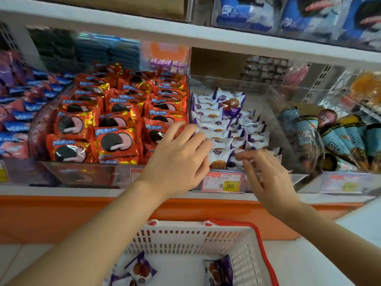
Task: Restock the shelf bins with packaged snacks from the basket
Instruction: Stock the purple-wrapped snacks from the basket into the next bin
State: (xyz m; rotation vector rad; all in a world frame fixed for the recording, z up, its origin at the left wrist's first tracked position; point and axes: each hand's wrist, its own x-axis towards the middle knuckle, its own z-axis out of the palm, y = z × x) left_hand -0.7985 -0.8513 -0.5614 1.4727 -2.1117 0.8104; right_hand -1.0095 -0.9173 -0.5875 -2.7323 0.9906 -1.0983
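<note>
Where the head view looks: down over both arms to the middle bin on the shelf, with the basket near and low.
Left hand: fingers spread and nearly straight, the tips resting on the white and purple packets at the bin's left edge; it grips nothing.
Right hand: at the near front of the same bin, fingers loosely bent toward the left; blur hides whether it pinches anything.
Packets in the bin: stacked in rows, filling the left part; the right part shows bare.
Packets in the basket: a few lie flat on the bottom, well apart from both hands.
Handling: likely light, soft, air-filled wrappers, a little slippery, with a crumbly biscuit inside; best pinched by the sealed end or held flat, without squeezing.
Neighbours: red cookie packs left, wrapped cones right, a price tag on the shelf edge.
</note>
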